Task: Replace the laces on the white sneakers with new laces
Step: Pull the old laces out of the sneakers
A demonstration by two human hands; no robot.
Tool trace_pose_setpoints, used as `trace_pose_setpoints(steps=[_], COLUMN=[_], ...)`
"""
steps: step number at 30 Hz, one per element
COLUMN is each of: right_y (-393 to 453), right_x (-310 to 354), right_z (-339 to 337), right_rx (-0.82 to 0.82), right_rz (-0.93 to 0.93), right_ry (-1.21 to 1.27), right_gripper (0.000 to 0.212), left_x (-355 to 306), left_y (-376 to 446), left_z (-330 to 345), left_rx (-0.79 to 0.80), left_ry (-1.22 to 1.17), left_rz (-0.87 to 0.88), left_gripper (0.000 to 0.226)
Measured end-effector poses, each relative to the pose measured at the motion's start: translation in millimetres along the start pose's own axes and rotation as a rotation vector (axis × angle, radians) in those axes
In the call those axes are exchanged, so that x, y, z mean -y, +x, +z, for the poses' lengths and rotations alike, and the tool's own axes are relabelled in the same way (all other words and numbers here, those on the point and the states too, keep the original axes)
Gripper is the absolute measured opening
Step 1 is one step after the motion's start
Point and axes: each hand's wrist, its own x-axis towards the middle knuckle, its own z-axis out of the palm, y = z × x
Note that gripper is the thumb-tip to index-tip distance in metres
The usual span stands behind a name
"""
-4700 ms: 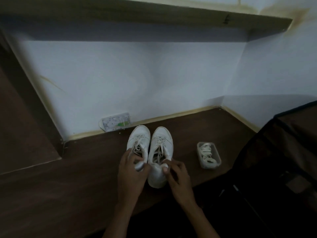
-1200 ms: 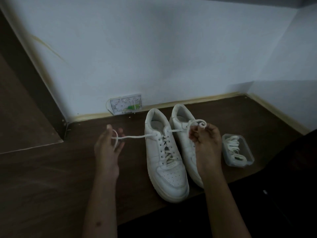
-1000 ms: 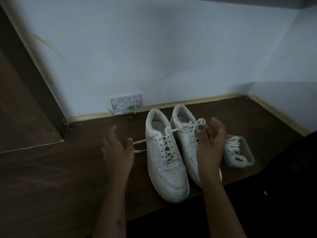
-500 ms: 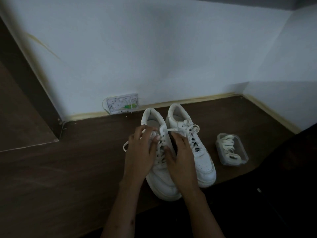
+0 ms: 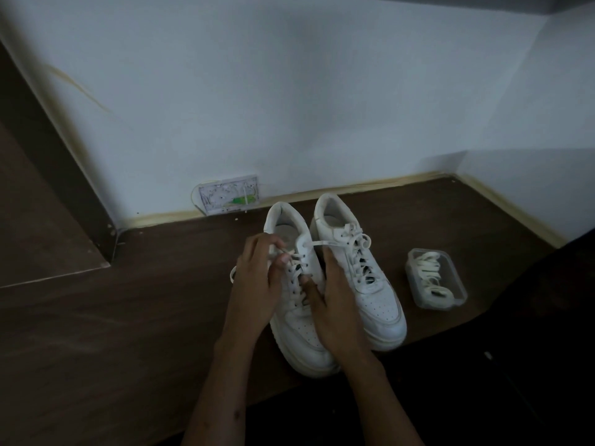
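Sneakers — a white pair — stand side by side on the dark wooden tabletop (image 5: 96,333), heels toward the white wall (image 5: 289,91) and toes toward the camera. In the head view, the left sneaker (image 5: 301,336) sits nearer the camera than the right sneaker (image 5: 370,284), and the two touch along their inner sides.

Both hands work on the left sneaker. The left hand (image 5: 254,281) lies against its outer side, with thumb and forefinger pinched on the old lace (image 5: 325,243) near the top eyelets. One free end of that lace runs from the top eyelets across to the right sneaker's tongue; a small loop of it shows on the tabletop just left of the left hand. The right hand (image 5: 338,310) rests between the two shoes, fingers curled over the inner side of the left sneaker and the thumb pressed on its laced front — a hold on the shoe, not on the lace.

Near the right sneaker, on its right, sits a clear plastic container (image 5: 457,284) with a bundle of new laces (image 5: 429,275) coiled inside. A wall socket plate (image 5: 229,194) is set low in the wall behind the shoes, just above the yellowish edging strip.
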Motion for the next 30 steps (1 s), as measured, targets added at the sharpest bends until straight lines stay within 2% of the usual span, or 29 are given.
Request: trace_pose_setpoints(steps=[3, 6, 9, 14, 16, 18, 22, 24, 27, 29, 30], right_y=[4, 10, 10, -2, -5, -8, -11, -11, -10, -9, -9], right_x=[1, 2, 2, -1, -4, -7, -9, -8, -8, -8, -7], right_z=[0, 0, -1, 2, 1, 1, 10, 12, 12, 11, 10], right_rx=[-0.066, -0.062, -0.048, 0.007, 0.086, 0.16, 0.142, 0.135, 0.145, 0.155, 0.161], right_rz=[-0.069, -0.092, -0.054, -0.082, -0.077, -0.092, -0.165, -0.129, -0.133, -0.142, -0.143], right_ry=[0.014, 0.044, 0.041, -0.036, -0.08, -0.164, -0.316, -0.313, -0.327, -0.332, -0.327], right_gripper=[0.063, 0.067, 0.055, 0.052, 0.061, 0.079, 0.107, 0.108, 0.102, 0.101, 0.101], left_x=[0, -6, -9, -16, -14, -12, -10, -8, -6, -12, -17], left_y=[-1, -2, -2, -2, 1, 4, 6, 9, 13, 12, 11], left_z=[-1, 4, 11, 19, 19, 16, 10, 3, -15, -18, -17], left_rx=[0.013, 0.007, -0.024, -0.048, -0.029, -0.008, -0.013, -0.029, -0.052, -0.122, -0.168], left_ry=[0.0, 0.081, 0.255, 0.365, 0.316, 0.233, 0.097, -0.096, -0.42, -0.425, -0.297], left_rz=[0.01, 0.004, 0.009, 0.011, -0.012, -0.027, 0.007, -0.042, -0.251, -0.322, -0.29], left_gripper=[0.015, 0.024, 0.029, 0.023, 0.021, 0.019, 0.015, 0.017, 0.012, 0.014, 0.014])
